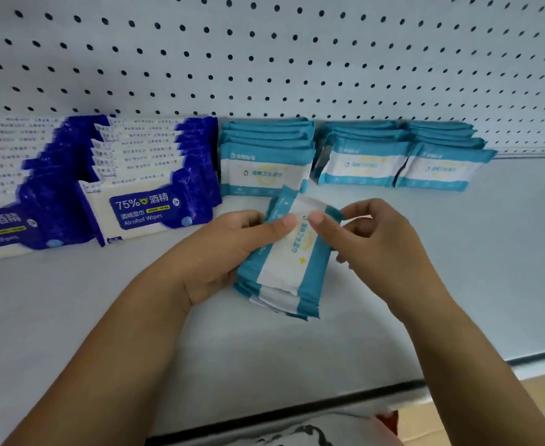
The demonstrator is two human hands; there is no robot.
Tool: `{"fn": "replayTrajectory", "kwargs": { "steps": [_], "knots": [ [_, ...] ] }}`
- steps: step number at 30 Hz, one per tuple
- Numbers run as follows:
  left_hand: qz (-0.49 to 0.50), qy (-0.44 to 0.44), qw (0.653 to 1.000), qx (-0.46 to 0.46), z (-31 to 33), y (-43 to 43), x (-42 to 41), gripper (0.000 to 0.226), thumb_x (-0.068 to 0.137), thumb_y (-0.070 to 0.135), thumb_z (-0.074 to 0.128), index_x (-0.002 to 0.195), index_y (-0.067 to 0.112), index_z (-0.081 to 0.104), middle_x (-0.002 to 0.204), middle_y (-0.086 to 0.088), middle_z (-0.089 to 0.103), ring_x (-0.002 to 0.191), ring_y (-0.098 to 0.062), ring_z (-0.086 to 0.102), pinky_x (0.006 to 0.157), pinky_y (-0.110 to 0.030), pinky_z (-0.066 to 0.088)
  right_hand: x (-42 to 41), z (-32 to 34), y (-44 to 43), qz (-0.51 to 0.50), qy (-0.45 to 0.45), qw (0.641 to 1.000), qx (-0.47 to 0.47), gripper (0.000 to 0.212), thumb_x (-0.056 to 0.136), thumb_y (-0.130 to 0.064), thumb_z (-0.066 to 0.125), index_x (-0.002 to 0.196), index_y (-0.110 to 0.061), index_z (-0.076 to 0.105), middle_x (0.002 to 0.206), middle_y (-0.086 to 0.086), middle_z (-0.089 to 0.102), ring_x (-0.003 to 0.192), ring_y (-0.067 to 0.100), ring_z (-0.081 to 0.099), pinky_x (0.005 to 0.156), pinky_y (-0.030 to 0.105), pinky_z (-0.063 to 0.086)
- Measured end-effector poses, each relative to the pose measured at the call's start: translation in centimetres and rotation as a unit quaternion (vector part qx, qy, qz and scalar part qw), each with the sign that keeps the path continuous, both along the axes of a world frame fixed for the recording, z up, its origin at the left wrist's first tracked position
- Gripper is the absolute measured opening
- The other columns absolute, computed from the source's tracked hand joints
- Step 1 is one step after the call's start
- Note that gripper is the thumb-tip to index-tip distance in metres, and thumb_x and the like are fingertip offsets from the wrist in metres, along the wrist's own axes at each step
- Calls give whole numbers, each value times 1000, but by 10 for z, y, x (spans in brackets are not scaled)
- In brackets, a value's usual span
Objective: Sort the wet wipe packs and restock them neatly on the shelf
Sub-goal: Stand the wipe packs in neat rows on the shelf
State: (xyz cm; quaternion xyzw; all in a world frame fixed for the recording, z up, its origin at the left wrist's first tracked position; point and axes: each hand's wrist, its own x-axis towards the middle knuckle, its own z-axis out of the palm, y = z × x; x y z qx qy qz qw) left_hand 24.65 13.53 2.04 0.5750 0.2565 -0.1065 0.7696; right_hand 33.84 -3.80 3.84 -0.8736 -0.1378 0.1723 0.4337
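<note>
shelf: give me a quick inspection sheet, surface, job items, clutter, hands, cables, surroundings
surface: pale shelf, packs lined up along its back
job's things: dark blue alcohol wipe packs in two rows at left; teal packs in three rows to their right; held teal stack in front, turned endwise
clutter: nothing seen
grip: left hand holds the held teal stack, thumb on top; right hand pinches its far end
cables: nothing seen
surroundings: pegboard back panel; dark shelf edge; things below it too blurred to tell

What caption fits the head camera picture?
The left hand and right hand hold a stack of teal wipe packs over the shelf.
</note>
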Motion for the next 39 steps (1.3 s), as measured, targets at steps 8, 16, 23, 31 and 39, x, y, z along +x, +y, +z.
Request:
{"fn": "replayTrajectory", "kwargs": {
  "steps": [8, 16, 23, 31, 39],
  "knots": [
    [19, -36, 999, -9, -9, -16, 8, 50, 83, 37, 69, 126, 11, 64, 115, -7, 77, 107, -24, 74, 90, -40, 60, 8, -4, -23, -31, 161, 975, 153, 44, 81, -25, 80, 118, -12, 59, 87, 0, 79, 81, 13, 76, 68, 26, 62],
    [39, -64, 997, 11, -16, -18, 9, 59, 76, 35, 75, 130, 17, 60, 117, -8, 77, 107, -26, 75, 89, -41, 62, 22, -4, -28, -19, 200, 961, 190, 18, 90, -15, 71, 104, -3, 69, 95, 6, 78, 89, 19, 76, 72, 27, 61],
    [90, -71, 993, 32, -19, -14, 10, 58, 75, 30, 79, 130, 20, 62, 114, -9, 77, 105, -28, 75, 95, -48, 58, 38, -9, -30, -53, 227, 949, 211, 10, 99, -14, 60, 104, -5, 59, 103, 11, 76, 91, 24, 75, 72, 35, 61],
    [103, -50, 992, 60, -18, -10, 11, 54, 74, 33, 76, 126, 25, 64, 110, -2, 79, 101, -23, 77, 94, -50, 59, 82, 9, -34, -83, -112, 987, 83, 6, 97, -25, 64, 102, -22, 64, 87, -15, 74, 69, -4, 69, 52, 11, 48],
    [91, -59, 991, 81, -16, -11, 9, 51, 75, 37, 77, 123, 27, 66, 109, 0, 79, 101, -21, 76, 97, -47, 58, 133, -6, -4, 97, -390, 914, -56, 12, 89, -20, 73, 99, -20, 78, 96, -4, 71, 103, 19, 54, 85, 20, 37]
  ]
}}
